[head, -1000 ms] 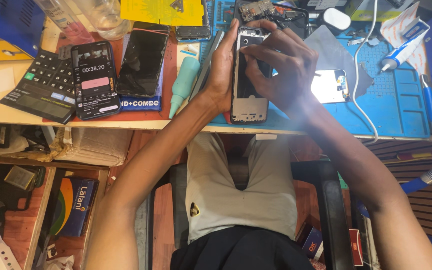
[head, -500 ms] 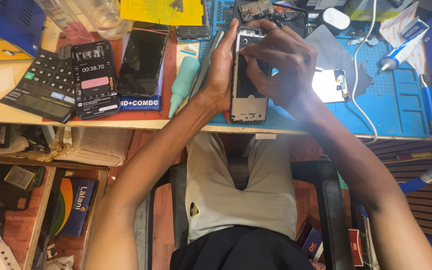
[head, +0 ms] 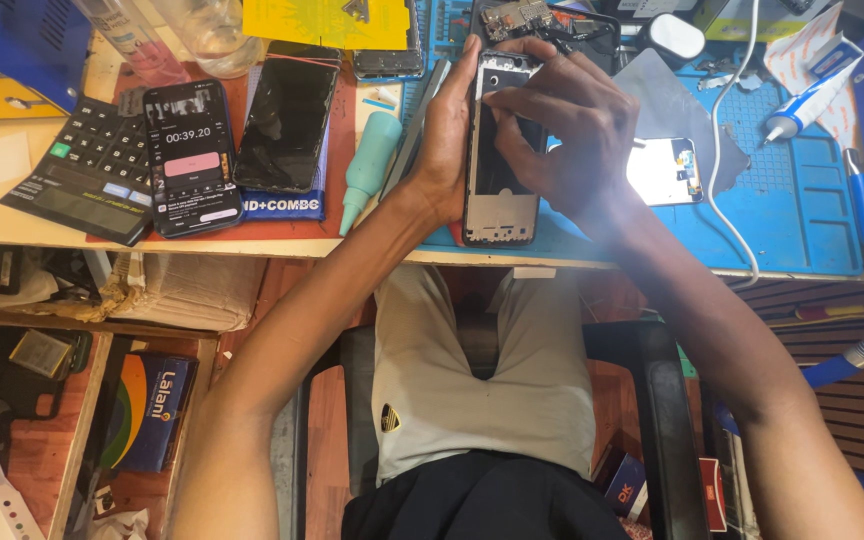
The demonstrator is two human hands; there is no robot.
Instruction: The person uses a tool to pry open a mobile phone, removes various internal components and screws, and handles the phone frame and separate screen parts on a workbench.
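Note:
An opened phone frame (head: pixel 499 215), dark with its screen removed, stands on end on the blue work mat (head: pixel 802 215). My left hand (head: pixel 449 135) grips its left edge, thumb up along the side. My right hand (head: pixel 567 130) wraps over its upper half from the right, fingers pressed onto the inner face near the top. A loose circuit board (head: pixel 517 17) lies just beyond the frame's top.
Left of the mat lie a phone with a lit screen (head: pixel 190 155), a dark phone (head: pixel 287 115), a calculator (head: pixel 87 170) and a teal bottle (head: pixel 367 160). On the right are a white cable (head: pixel 727 150), a glue tube (head: pixel 802 100), a bright panel (head: pixel 664 170).
Both hands keep their hold on the phone frame; the right fingers shift only slightly on its upper part.

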